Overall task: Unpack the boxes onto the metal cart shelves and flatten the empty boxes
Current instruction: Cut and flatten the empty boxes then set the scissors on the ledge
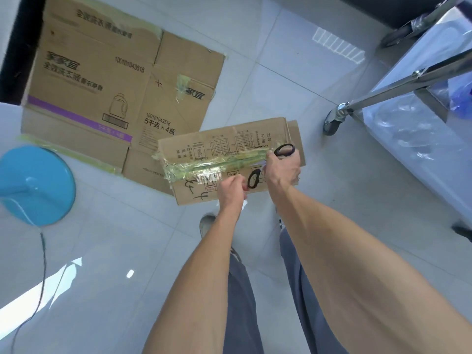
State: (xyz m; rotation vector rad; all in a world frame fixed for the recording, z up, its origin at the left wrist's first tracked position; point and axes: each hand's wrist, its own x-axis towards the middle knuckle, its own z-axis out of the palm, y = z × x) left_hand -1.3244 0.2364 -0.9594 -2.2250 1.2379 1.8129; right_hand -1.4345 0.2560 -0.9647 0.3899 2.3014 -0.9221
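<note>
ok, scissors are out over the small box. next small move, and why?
Probably bring the black-handled scissors in the right hand down to the yellowish tape seam on the small taped cardboard box and cut: it remains sealed, unlike the large flattened cardboard box behind.

Round blue stool (35, 185) at left on pale grey floor tiles (107, 264). Thin dark cord (43, 264) trailing down across the tiles beneath it. Dark wall edge (18, 47) at upper left.
</note>
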